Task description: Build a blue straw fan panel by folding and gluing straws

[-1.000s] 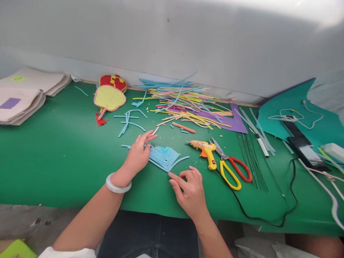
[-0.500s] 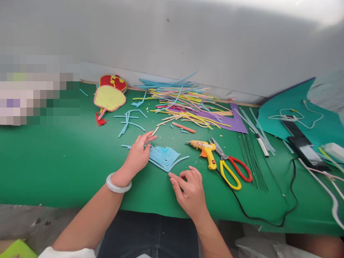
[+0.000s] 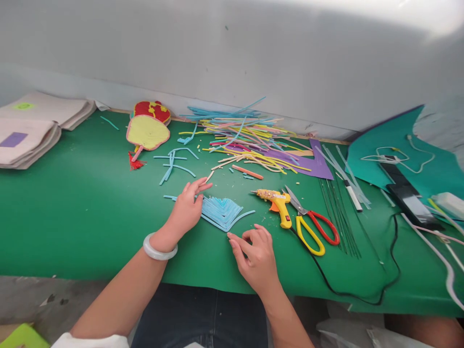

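Observation:
A fan-shaped piece made of bent light-blue strips (image 3: 222, 212) lies on the green tabletop in front of me, its point towards me. My left hand (image 3: 186, 209) rests over its left side with the fingers stretched out, hiding part of it. One long blue strip pokes out left of that hand, and another curves off to the right. Just below the point, my right hand (image 3: 255, 253) has thumb and index finger pressed together. Whatever may be between those fingertips is too small to make out.
A yellow glue gun (image 3: 277, 202) and scissors (image 3: 308, 220) lie right of my hands, with a black cord running beside them. Behind is a heap of coloured strips (image 3: 246, 137). Fan-shaped crafts (image 3: 148, 133) and paper stacks (image 3: 39, 118) are left; thin green wires (image 3: 340, 220) right.
Both hands and the blue piece keep their places. The blurred patch at the far left now shows clearly as paper stacks.

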### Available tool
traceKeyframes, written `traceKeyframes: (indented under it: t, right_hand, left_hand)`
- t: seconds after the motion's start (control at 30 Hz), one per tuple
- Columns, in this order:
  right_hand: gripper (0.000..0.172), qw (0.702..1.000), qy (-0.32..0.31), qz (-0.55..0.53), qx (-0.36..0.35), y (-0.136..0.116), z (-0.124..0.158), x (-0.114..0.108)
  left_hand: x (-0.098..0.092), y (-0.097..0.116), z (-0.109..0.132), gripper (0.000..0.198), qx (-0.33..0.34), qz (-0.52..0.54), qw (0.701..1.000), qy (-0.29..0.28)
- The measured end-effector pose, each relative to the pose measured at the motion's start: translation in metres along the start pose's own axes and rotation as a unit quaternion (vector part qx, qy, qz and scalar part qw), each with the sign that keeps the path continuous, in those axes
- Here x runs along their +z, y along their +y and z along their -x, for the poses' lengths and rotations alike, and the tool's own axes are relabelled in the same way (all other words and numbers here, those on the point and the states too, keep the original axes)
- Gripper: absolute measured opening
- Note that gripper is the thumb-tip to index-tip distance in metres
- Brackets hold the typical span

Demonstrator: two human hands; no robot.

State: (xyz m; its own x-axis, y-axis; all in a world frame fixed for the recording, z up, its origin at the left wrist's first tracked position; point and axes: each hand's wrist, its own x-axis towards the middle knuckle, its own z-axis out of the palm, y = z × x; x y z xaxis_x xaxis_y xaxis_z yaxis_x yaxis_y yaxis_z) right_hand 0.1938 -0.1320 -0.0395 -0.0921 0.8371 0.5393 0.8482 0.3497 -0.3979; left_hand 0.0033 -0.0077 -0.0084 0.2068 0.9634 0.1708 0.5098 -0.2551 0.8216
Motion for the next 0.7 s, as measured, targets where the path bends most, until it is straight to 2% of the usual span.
traceKeyframes:
  t: [0.53,0.6,0.7]
  right_hand:
    - [0.023,1.0,0.006,0.005,-0.008,0.0012,0.0,0.001]
    - [0.023,1.0,0.009,0.012,-0.002,0.0014,0.0003,0.0013]
    - [0.024,1.0,0.01,0.016,0.002,0.0014,0.0005,0.0012]
  left_hand:
    - [0.002,-0.0057,-0.0012,0.049,0.011,-0.006,1.0,0.0]
    - [0.0027,-0.0074,-0.0014,0.044,0.033,-0.024,0.999,-0.021]
    - [0.0043,-0.0089,-0.0001,0.036,0.087,-0.073,0.989,-0.097]
